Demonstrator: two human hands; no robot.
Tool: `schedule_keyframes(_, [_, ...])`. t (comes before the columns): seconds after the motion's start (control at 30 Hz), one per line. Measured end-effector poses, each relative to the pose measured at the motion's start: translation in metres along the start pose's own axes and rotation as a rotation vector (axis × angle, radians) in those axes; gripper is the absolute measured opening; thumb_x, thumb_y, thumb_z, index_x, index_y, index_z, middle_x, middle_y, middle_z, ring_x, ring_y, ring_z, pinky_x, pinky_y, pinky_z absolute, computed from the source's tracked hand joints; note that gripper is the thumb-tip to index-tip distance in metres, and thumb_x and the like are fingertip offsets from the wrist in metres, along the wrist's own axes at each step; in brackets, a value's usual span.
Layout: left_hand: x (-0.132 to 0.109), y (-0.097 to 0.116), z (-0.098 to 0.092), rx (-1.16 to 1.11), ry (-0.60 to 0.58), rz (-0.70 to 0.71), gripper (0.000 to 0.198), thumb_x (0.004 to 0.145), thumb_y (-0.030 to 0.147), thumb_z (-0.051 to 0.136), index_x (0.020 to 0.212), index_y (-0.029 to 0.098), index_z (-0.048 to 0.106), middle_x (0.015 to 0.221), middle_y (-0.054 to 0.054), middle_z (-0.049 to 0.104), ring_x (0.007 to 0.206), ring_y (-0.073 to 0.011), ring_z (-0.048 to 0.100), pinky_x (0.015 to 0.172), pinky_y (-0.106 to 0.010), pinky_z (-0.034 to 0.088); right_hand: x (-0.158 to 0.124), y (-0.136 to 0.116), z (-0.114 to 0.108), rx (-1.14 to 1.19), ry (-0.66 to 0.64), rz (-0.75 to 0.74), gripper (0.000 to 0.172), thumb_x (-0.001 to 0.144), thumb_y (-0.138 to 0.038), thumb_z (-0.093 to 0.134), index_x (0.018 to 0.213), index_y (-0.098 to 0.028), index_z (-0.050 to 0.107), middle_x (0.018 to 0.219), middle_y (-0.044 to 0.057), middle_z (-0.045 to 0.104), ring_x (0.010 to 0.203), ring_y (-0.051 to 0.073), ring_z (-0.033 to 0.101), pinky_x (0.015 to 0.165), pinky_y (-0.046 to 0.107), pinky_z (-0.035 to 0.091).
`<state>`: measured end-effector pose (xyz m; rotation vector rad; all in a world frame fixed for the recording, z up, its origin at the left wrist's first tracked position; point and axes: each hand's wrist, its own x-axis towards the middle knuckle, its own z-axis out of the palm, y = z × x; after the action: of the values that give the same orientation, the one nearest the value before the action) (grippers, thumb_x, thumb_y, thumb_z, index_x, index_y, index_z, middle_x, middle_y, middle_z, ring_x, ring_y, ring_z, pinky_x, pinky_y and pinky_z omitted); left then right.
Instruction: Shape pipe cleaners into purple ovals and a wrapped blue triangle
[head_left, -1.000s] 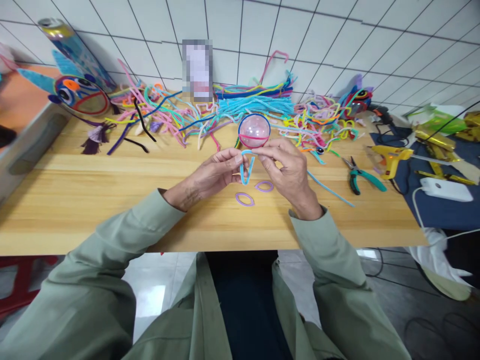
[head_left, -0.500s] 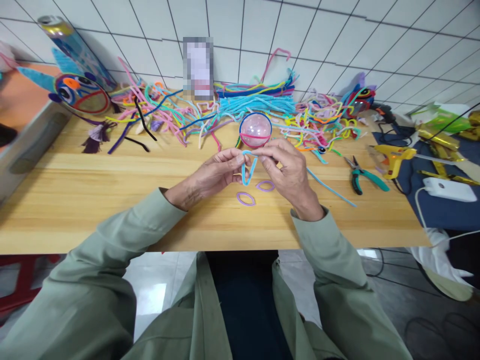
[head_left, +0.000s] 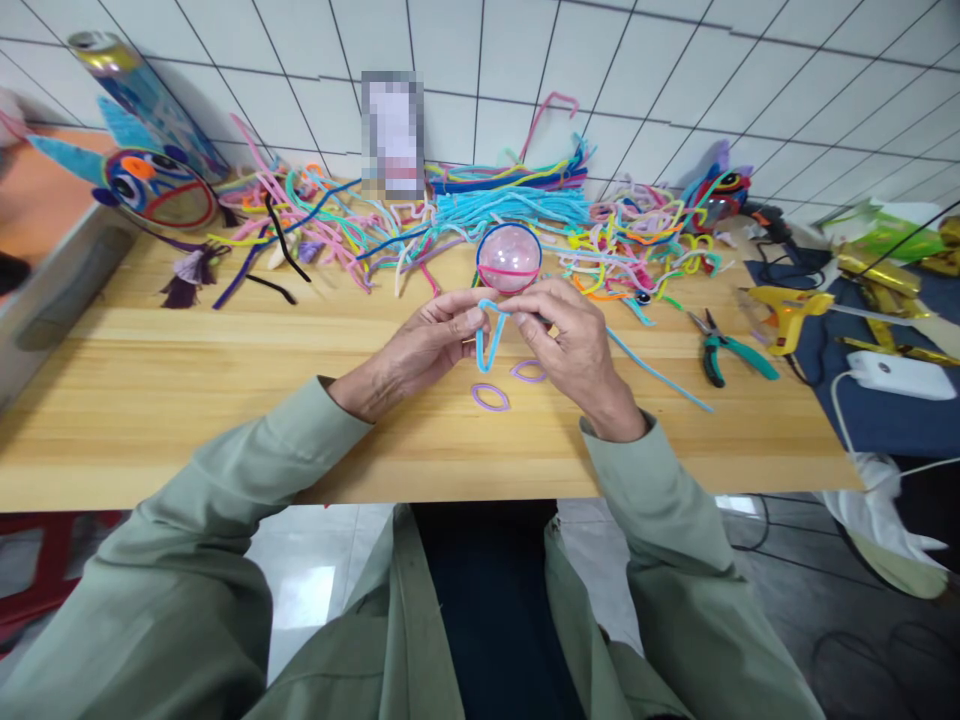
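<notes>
Between my two hands is a light blue pipe cleaner [head_left: 491,350], bent into a narrow pointed loop with its tip hanging down. My left hand [head_left: 441,335] is closed in a pinch on the loop's left side. At the upper right of the loop, the thumb and fingers of my right hand [head_left: 566,335] pinch it too. Two purple leaf-shaped pipe cleaner rings lie on the table below, one ring [head_left: 490,397] in the open and the other ring [head_left: 527,371] beside my right hand. Just beyond my fingers stands a clear ball [head_left: 510,258] banded in blue and pink.
Loose coloured pipe cleaners [head_left: 330,225] and a blue bundle [head_left: 514,207] line the wall. Pliers [head_left: 727,355] and a yellow glue gun [head_left: 787,315] lie to the right, near a straight blue pipe cleaner [head_left: 660,373]. A decorated fish-like figure [head_left: 157,188] and a tall can [head_left: 150,105] stand left.
The blue loop has shifted slightly left and its pointed end looks a little wider. Both hands keep their pinch; the whole view has moved slightly.
</notes>
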<state>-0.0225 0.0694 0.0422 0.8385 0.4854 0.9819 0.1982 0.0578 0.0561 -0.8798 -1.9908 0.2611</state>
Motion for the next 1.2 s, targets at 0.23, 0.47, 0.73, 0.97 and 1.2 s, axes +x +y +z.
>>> schedule_keyframes(0.23, [0.0017,-0.0033,-0.0028,-0.023,0.043,-0.017,0.030,0.074,0.031,0.106,0.096,0.021,0.089,0.078,0.000,0.076,0.069,-0.0116,0.070,0.065,-0.022,0.061,0.0000,-0.0026,0.0013,0.000,-0.006,0.006,0.019,0.108,-0.023,0.064,0.111,-0.029,0.082,0.105,0.005,0.079,0.097,0.022,0.072,0.088,0.040,0.059])
schedule_keyframes(0.47, [0.0031,-0.0055,-0.0069,-0.017,0.038,-0.021,0.038,0.064,0.039,0.111,0.086,0.019,0.088,0.076,0.001,0.078,0.064,-0.0091,0.070,0.063,-0.018,0.060,-0.0007,-0.0054,0.0027,0.011,-0.020,-0.012,0.021,0.106,-0.019,0.063,0.111,-0.028,0.082,0.106,0.005,0.079,0.096,0.021,0.072,0.087,0.038,0.060])
schedule_keyframes(0.73, [0.0048,-0.0015,-0.0040,0.002,0.022,-0.009,0.039,0.072,0.035,0.108,0.103,0.021,0.088,0.078,0.003,0.077,0.060,-0.0062,0.065,0.057,-0.016,0.054,0.0011,-0.0025,-0.0005,-0.022,0.001,0.000,0.018,0.107,-0.022,0.065,0.109,-0.029,0.081,0.104,0.004,0.079,0.097,0.022,0.071,0.088,0.039,0.058])
schedule_keyframes(0.97, [0.0042,0.0004,-0.0021,0.038,0.026,-0.008,0.032,0.073,0.032,0.106,0.097,0.021,0.087,0.077,0.003,0.077,0.060,-0.0087,0.065,0.057,-0.019,0.055,-0.0001,0.0007,-0.0028,-0.044,-0.001,0.023,0.019,0.109,-0.024,0.062,0.109,-0.029,0.081,0.104,0.005,0.078,0.098,0.023,0.070,0.088,0.039,0.057])
schedule_keyframes(1.2, [0.0035,-0.0015,-0.0034,0.047,0.012,-0.006,0.039,0.072,0.037,0.107,0.104,0.023,0.089,0.083,0.001,0.078,0.065,-0.0100,0.068,0.060,-0.020,0.056,-0.0005,0.0012,-0.0020,-0.045,0.001,0.038,0.016,0.108,-0.025,0.064,0.107,-0.029,0.080,0.103,0.005,0.079,0.097,0.023,0.071,0.089,0.039,0.057])
